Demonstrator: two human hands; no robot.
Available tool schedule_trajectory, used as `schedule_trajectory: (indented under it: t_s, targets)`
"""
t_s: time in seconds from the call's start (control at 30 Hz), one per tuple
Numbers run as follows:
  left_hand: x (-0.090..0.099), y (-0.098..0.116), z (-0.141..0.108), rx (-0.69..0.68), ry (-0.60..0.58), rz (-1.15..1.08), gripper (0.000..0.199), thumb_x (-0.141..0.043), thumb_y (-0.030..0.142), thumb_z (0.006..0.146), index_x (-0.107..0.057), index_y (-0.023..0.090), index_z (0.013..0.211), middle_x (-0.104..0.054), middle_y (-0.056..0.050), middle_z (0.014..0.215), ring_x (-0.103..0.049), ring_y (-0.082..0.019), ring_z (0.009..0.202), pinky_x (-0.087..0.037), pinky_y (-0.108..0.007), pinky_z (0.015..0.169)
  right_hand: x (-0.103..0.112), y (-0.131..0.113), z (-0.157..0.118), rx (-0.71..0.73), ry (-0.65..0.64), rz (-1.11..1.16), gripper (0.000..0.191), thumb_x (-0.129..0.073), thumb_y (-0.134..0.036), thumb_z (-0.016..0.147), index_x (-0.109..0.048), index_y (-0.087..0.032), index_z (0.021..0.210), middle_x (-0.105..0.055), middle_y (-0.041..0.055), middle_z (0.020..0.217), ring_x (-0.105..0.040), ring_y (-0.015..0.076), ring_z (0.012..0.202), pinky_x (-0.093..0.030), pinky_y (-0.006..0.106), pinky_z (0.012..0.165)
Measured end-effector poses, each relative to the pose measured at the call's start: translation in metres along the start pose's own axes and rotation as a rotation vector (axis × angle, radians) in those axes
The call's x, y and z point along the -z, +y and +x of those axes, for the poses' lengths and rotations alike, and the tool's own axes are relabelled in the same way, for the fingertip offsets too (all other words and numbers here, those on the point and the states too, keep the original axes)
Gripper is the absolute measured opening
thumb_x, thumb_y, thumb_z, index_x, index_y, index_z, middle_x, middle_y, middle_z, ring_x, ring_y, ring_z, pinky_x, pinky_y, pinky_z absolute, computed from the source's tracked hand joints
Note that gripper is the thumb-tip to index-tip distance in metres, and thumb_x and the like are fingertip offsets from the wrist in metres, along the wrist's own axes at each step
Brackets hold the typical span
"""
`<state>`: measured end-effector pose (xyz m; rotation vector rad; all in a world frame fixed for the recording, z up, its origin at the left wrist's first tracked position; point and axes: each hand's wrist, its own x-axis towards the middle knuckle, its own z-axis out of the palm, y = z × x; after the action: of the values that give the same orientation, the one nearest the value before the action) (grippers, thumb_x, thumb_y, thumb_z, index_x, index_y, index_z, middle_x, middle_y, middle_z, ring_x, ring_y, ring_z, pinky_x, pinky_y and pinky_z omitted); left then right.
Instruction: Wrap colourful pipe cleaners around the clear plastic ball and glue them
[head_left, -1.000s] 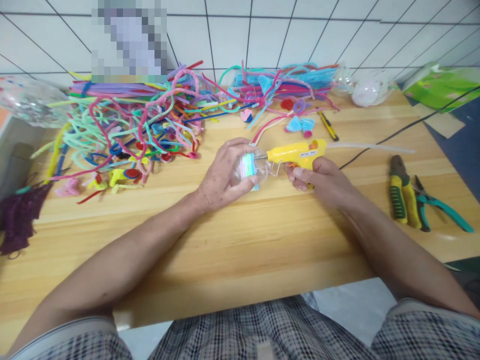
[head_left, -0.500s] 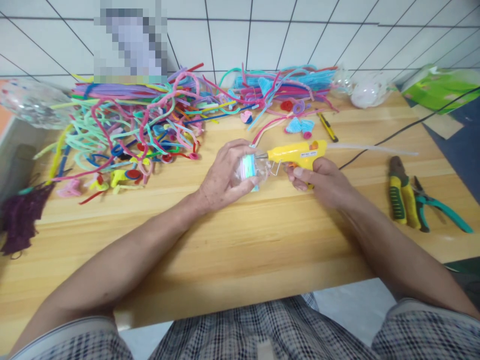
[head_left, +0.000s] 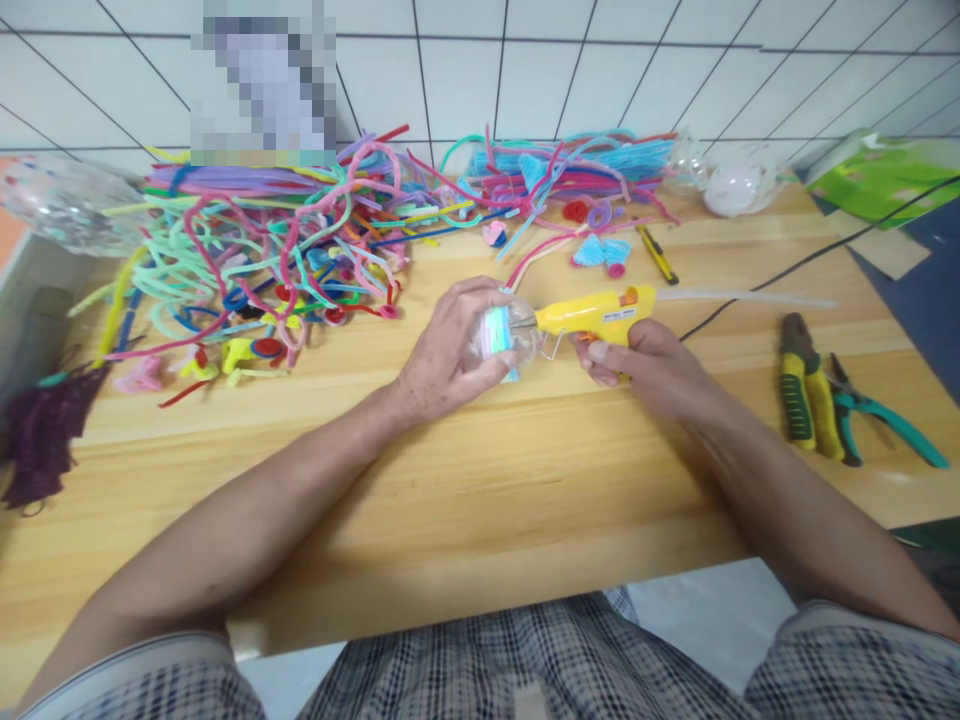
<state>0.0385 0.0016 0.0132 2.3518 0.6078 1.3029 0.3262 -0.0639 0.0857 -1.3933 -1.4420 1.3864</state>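
My left hand is closed around a clear, rounded plastic piece with a shiny iridescent band; its exact kind is unclear. In my right hand is a yellow hot glue gun, gripped by its handle, with the fingers at the trigger. The nozzle points left and meets the clear piece, though whether it touches the band I cannot tell. A translucent glue stick sticks out of the gun's back end. Just beyond my left hand lie pink and cream pipe cleaners.
A tangled heap of coloured pipe cleaners covers the back left. Behind the gun lie a utility knife and a blue fuzzy bow. Pliers with yellow-green grips and teal-handled pliers rest at right. A black cord crosses the back right.
The glue gun has tilted slightly, its nozzle a little lower against the clear piece. My left hand keeps its hold with almost no movement.
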Motion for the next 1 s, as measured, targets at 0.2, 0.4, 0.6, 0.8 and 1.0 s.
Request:
schedule_trajectory:
  t_s: [0.2,0.4,0.6,0.8,1.0]
  targets:
    - [0.0,0.0005,-0.0004,0.009,0.001,0.026,0.051,-0.065,0.056,0.115,-0.054,0.029,0.157,-0.071,-0.016,0.15,-0.066,-0.035,0.15,-0.057,-0.06,0.127,-0.0017,0.0016,0.0009,-0.002,0.035,0.032,0.048,-0.097,-0.067,0.082,-0.073,-0.025,0.078,-0.069,0.0016,0.077,-0.048,0.0151,0.063,-0.037,0.037,0.063]
    - [0.0016,-0.0001,0.0,0.009,-0.016,0.013,0.051,-0.064,0.056,0.115,-0.053,0.029,0.157,-0.071,-0.016,0.152,-0.066,-0.035,0.149,-0.057,-0.061,0.126,-0.0009,0.0009,-0.0008,-0.014,0.004,-0.02,0.047,-0.095,-0.063,0.084,-0.069,-0.025,0.073,-0.063,0.0007,0.073,-0.049,0.0167,0.066,-0.037,0.038,0.065]
    - [-0.0004,0.0008,0.0002,-0.001,0.016,0.017,0.05,-0.064,0.056,0.116,-0.055,0.029,0.157,-0.071,-0.016,0.15,-0.067,-0.034,0.149,-0.058,-0.058,0.127,-0.0028,0.0031,0.0012,0.01,0.044,0.024,0.044,-0.096,-0.061,0.085,-0.072,-0.025,0.078,-0.07,0.0024,0.078,-0.049,0.0165,0.065,-0.038,0.038,0.065]
    - [-0.0009,0.0021,0.0009,-0.018,0.036,0.005,0.049,-0.069,0.05,0.115,-0.056,0.029,0.157,-0.071,-0.014,0.149,-0.067,-0.033,0.147,-0.058,-0.056,0.126,-0.0016,0.0017,0.0025,0.008,0.049,0.011,0.047,-0.096,-0.065,0.084,-0.074,-0.025,0.077,-0.066,0.001,0.073,-0.047,0.0159,0.062,-0.039,0.039,0.068]
    - [0.0006,0.0007,0.0008,0.001,-0.006,0.022,0.05,-0.065,0.056,0.116,-0.054,0.029,0.157,-0.071,-0.015,0.151,-0.066,-0.034,0.149,-0.057,-0.059,0.127,-0.0035,-0.0007,0.0002,0.004,0.045,-0.012,0.048,-0.096,-0.064,0.084,-0.07,-0.024,0.076,-0.067,0.0015,0.076,-0.048,0.0155,0.064,-0.037,0.038,0.067]
